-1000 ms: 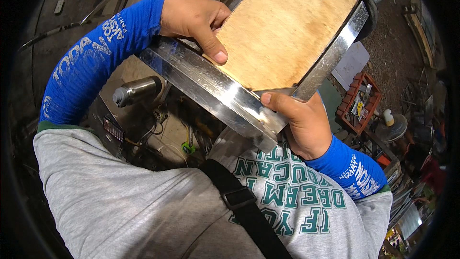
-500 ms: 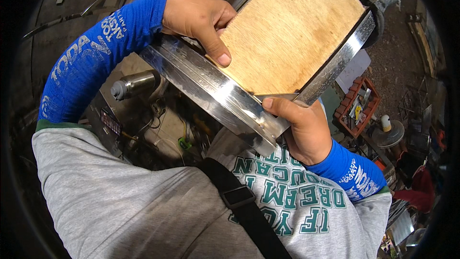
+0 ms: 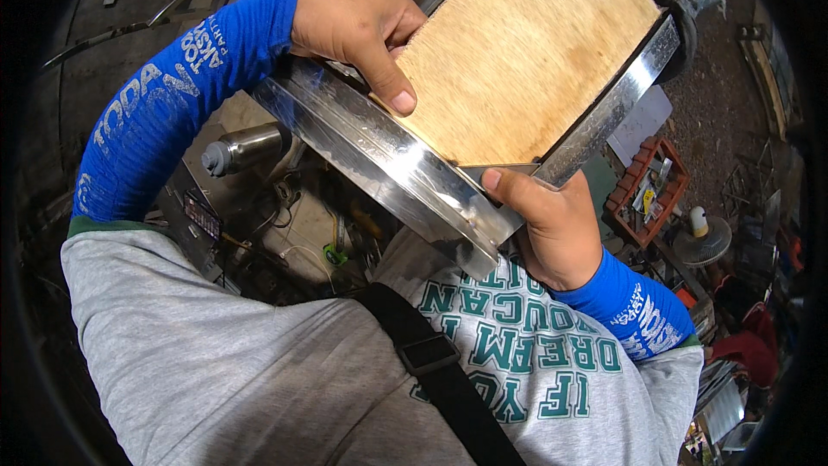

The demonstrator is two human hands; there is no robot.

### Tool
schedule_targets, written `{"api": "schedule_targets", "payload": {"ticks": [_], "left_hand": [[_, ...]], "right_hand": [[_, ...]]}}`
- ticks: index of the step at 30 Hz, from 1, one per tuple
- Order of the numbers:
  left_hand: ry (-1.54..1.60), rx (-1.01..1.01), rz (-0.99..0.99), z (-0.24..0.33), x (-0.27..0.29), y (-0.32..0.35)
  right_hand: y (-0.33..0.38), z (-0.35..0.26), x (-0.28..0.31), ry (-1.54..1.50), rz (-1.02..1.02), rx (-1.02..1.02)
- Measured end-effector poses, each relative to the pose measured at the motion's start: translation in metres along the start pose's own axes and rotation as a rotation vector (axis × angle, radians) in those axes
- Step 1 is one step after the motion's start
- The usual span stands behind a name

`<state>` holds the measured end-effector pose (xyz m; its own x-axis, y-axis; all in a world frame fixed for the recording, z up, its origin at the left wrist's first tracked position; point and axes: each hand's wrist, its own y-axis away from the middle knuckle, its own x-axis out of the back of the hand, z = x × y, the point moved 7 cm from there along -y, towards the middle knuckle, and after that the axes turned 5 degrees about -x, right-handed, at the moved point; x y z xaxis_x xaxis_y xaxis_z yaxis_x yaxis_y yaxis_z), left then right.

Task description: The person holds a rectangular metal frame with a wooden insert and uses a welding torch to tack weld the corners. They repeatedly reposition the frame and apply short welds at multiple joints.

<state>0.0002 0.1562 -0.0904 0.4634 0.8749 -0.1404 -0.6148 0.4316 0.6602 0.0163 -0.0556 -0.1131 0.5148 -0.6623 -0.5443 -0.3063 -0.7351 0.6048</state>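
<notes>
Probably stiff and slick, the frame suits holding beside the board: left fingers pinch the board's edge, right fingers the frame at its near corner.

– See the panel?
– Looks like wood, matt, finely grained.
– And the frame?
– Shines like smooth metal, glossy but scuffed.
– And the sleeves?
– Look like matt cloth, with worn print.
– And the bottle?
– Gleams softly, like metal.

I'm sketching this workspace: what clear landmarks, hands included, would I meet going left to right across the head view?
Steel flask, left hand, right hand, orange-red tool tray, fan grille.
</notes>
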Motion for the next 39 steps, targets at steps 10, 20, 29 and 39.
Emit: {"api": "schedule_targets", "payload": {"ticks": [10,20,29,39], "left_hand": [[0.046,-0.020,-0.010,-0.006,-0.005,0.004],[-0.031,0.025,-0.021,-0.012,-0.008,0.007],[-0.057,-0.042,-0.022,-0.017,-0.006,0.002],[-0.226,-0.026,0.105,-0.020,-0.006,0.012]], "right_hand": [[0.001,0.009,-0.001,-0.047,-0.017,-0.081],[0.006,0.014,-0.005,-0.049,-0.021,-0.112],[-0.002,0.013,0.000,-0.007,-0.041,-0.056],[-0.007,0.021,-0.001,-0.086,-0.055,-0.057]]}}
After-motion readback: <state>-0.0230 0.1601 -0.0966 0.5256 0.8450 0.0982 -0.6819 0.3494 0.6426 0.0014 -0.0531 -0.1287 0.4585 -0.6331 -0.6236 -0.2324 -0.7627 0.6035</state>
